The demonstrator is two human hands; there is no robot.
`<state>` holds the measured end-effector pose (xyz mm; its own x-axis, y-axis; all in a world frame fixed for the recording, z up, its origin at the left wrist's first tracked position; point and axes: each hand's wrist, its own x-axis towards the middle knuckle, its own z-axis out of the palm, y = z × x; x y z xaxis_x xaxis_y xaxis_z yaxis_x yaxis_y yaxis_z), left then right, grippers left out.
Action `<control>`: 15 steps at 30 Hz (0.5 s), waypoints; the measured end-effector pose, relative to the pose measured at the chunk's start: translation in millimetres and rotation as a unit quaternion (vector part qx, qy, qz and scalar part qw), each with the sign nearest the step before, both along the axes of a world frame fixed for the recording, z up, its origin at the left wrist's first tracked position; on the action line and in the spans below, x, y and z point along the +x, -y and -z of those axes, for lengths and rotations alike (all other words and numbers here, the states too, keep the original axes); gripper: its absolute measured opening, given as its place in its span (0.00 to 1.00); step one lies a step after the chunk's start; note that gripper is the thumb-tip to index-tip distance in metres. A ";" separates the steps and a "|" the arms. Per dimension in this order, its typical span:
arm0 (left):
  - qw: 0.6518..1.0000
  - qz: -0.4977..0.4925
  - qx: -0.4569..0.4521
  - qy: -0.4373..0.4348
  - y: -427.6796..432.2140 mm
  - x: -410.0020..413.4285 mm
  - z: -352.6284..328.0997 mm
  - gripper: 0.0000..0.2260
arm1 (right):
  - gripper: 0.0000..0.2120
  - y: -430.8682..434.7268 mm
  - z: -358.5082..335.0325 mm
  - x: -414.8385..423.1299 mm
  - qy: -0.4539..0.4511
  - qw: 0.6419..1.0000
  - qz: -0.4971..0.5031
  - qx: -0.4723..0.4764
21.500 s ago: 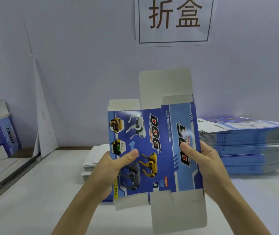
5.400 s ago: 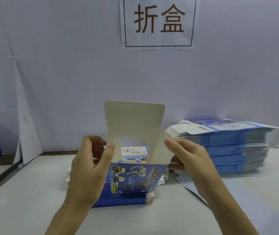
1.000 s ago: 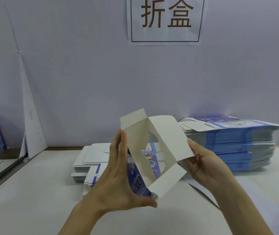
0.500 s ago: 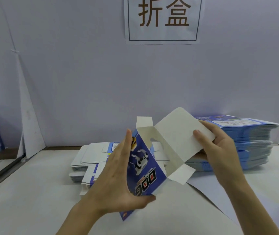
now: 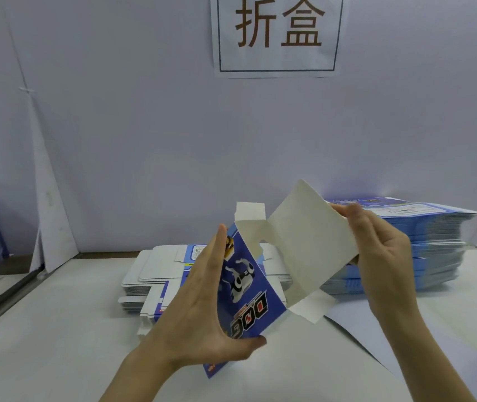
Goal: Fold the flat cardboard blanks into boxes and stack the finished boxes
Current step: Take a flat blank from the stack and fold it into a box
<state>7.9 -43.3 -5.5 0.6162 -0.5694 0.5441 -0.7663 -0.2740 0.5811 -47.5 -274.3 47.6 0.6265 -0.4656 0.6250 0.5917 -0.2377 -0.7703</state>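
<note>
Tabletop [image 5: 57, 329], seemingly paper-covered, carries blank stacks [image 5: 434, 242]; left grip [image 5: 202, 309] and right grip [image 5: 385, 256] clutch box [image 5: 249, 288].

Soft, even, cool light; faint shadows, slight motion blur, wide-angle bending at edges.

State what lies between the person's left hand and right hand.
The half-folded blue DOG box, held by left hand and right hand; head view shows it.

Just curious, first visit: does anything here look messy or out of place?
Only the small pile behind the box: its blanks lie askew, edges jutting out, less tidy than the big stack.
</note>
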 end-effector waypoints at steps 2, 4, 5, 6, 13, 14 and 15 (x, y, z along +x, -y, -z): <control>1.000 0.002 0.004 0.006 0.2 -0.1 0.2 0.57 | 0.11 1.1 -3.7 -1.3 -0.053 0.995 -0.032 0.080; 1.000 0.004 0.007 0.009 1.6 -1.9 0.6 0.57 | 0.09 2.8 -6.5 -1.8 -0.110 0.978 -0.092 0.154; 1.000 0.003 0.008 0.009 2.2 -3.0 0.8 0.57 | 0.08 3.6 -8.3 -2.1 -0.131 0.963 -0.127 0.196; 1.000 0.002 0.007 0.010 2.7 -3.4 1.2 0.57 | 0.08 4.1 -10.0 -3.1 -0.148 0.951 -0.151 0.228; 1.000 0.013 -0.003 0.015 1.3 -1.1 0.6 0.56 | 0.08 3.9 -6.1 -2.6 -0.171 0.964 -0.084 0.183; 1.000 0.013 0.000 0.016 2.2 -1.3 1.2 0.56 | 0.07 2.8 -6.9 -2.7 -0.172 0.966 -0.066 0.180; 1.000 0.015 0.003 0.016 3.0 -2.0 2.3 0.56 | 0.07 3.0 -6.7 -2.7 -0.174 0.968 -0.047 0.173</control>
<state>5.9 -46.3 -7.7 0.5813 -0.5911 0.5592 -0.7921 -0.2540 0.5550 -50.2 -277.3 54.3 0.8214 -0.5398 0.1845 0.2883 0.1138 -0.9507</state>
